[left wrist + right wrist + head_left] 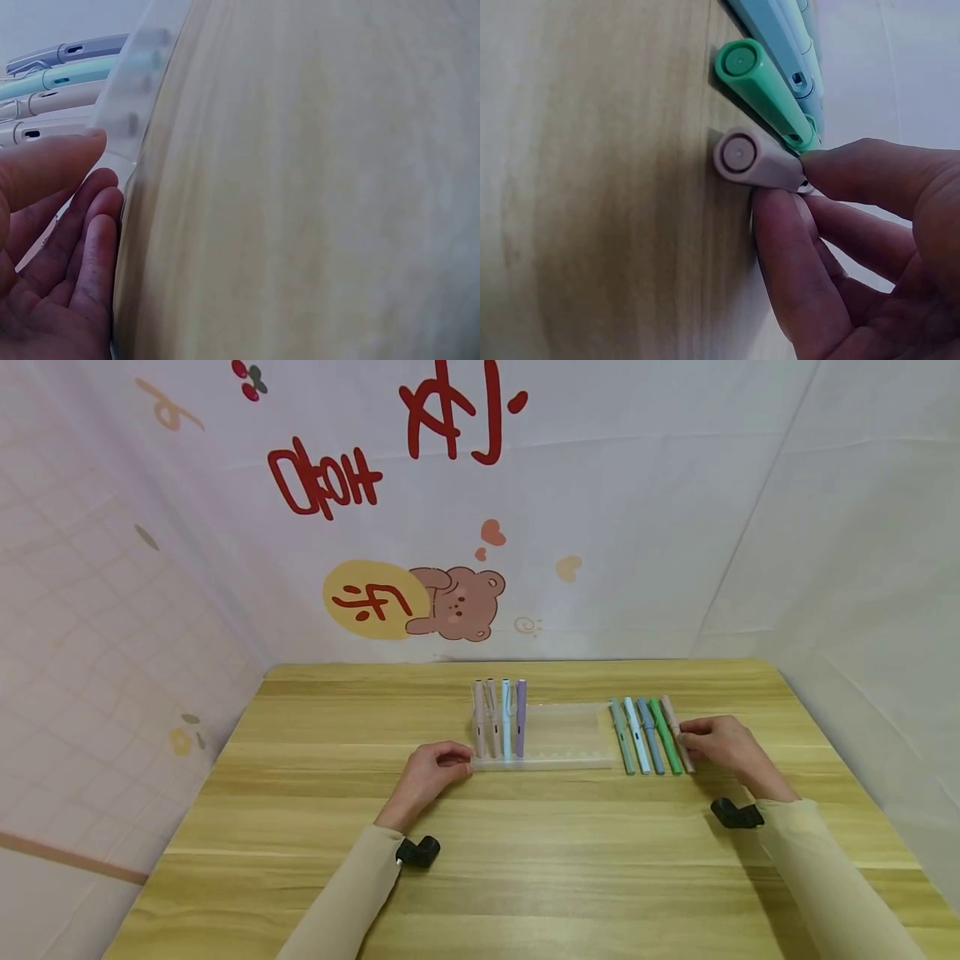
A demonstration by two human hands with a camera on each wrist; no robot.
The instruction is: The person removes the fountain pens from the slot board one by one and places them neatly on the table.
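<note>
A clear plastic pen stand (pixel 566 763) sits mid-table with several pens standing in its left part: two pinkish-beige pens, a light blue pen (pixel 506 718) and a purple pen (pixel 521 718). My left hand (pixel 429 777) holds the stand's left end, thumb at its front edge in the left wrist view; the index fingertip is hidden there. At the right end of a row of lying pens, my right hand (pixel 727 745) pinches a pinkish-beige pen (pixel 761 159) between thumb and fingers. Beside that one lies a green pen (pixel 769 94), its end facing the right wrist camera.
Left of the green pen lie a grey-blue pen (pixel 651 737), a pale blue pen (pixel 635 735) and a grey-green pen (pixel 622 737), just right of the stand. The wooden table (pixel 540 868) backs onto a printed white curtain (pixel 637 527).
</note>
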